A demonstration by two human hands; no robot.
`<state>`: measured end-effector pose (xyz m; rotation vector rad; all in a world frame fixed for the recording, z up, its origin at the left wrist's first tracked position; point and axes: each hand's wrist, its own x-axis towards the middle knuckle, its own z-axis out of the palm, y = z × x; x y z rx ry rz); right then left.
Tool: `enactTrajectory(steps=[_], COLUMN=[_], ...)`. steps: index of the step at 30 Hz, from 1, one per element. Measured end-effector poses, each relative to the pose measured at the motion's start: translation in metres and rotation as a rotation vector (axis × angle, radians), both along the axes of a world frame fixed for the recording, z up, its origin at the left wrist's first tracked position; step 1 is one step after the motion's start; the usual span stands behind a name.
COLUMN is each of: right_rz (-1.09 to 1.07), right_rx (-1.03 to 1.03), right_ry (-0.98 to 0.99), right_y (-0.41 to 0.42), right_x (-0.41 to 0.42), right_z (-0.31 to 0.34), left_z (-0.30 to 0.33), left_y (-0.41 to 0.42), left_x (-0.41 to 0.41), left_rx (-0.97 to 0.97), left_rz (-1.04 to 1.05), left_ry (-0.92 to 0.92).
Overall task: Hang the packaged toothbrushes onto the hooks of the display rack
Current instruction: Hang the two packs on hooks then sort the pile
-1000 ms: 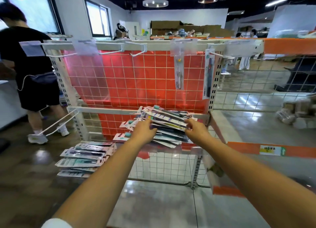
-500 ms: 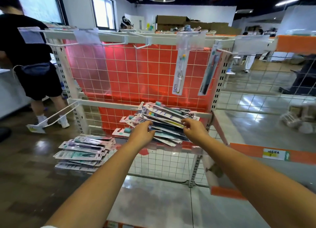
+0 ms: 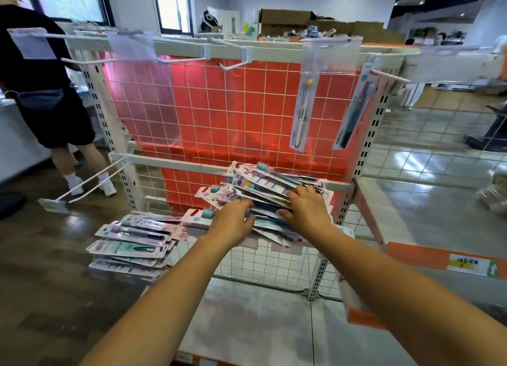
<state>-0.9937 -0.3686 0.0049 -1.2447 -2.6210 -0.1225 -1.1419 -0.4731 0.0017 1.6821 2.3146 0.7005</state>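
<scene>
Head view: both hands on pile point(image 3: 263, 193); left hand point(image 3: 236, 220) fingers curled at near edge, right hand point(image 3: 304, 204) flat on top; packs' long axes left-right; hooks point(image 3: 236, 61) well above.

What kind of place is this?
Most likely a shop being stocked: a display rack with hooks, packaged toothbrushes piled on it, and cardboard boxes behind.

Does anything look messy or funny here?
Yes. Only two packs hang up top, and the right-hand one hangs tilted. Most toothbrush packs lie in a messy heap under both hands. One lower hook droops toward the floor.
</scene>
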Motion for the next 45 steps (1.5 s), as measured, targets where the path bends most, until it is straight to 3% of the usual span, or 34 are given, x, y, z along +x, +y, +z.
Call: enactTrajectory(steps=[5, 17, 45], right_rz=[0.012, 0.078, 0.146], right_rx=[-0.025, 0.066, 0.154], right_ry=[0.028, 0.219, 0.335], right_y=[0.000, -0.007, -0.022], right_x=[-0.003, -0.001, 0.009], right_z=[-0.006, -0.003, 0.008], left_z=[-0.005, -0.004, -0.001], left_y=[0.002, 0.000, -0.015], left_x=[-0.002, 0.004, 0.017], left_rx=[0.019, 0.031, -0.018], left_rz=[0.014, 0.014, -0.001], left_ry=[-0.096, -0.101, -0.187])
